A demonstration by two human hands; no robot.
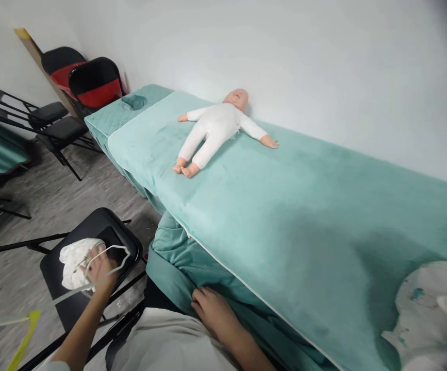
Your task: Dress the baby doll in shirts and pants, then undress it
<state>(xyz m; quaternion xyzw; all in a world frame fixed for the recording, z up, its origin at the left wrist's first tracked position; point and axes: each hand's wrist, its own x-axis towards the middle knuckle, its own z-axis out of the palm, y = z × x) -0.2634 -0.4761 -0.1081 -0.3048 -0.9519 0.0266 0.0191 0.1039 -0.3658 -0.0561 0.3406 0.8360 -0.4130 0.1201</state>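
Note:
My left hand (96,268) reaches down to a black folding chair (92,247) and grips a crumpled white cloth item with thin straps (77,260) lying on its seat. My right hand (211,309) rests with fingers curled against the hanging teal cover at the near side of the bed (285,206). A baby doll in a white suit (215,129) lies on its back at the bed's far end, close to the wall, arms spread.
A patterned white cloth (432,314) lies on the bed at the right. Folding chairs (92,85) stand by the far wall and at the left. A white and yellow strap (26,322) crosses the lower left. Grey floor lies between the chairs.

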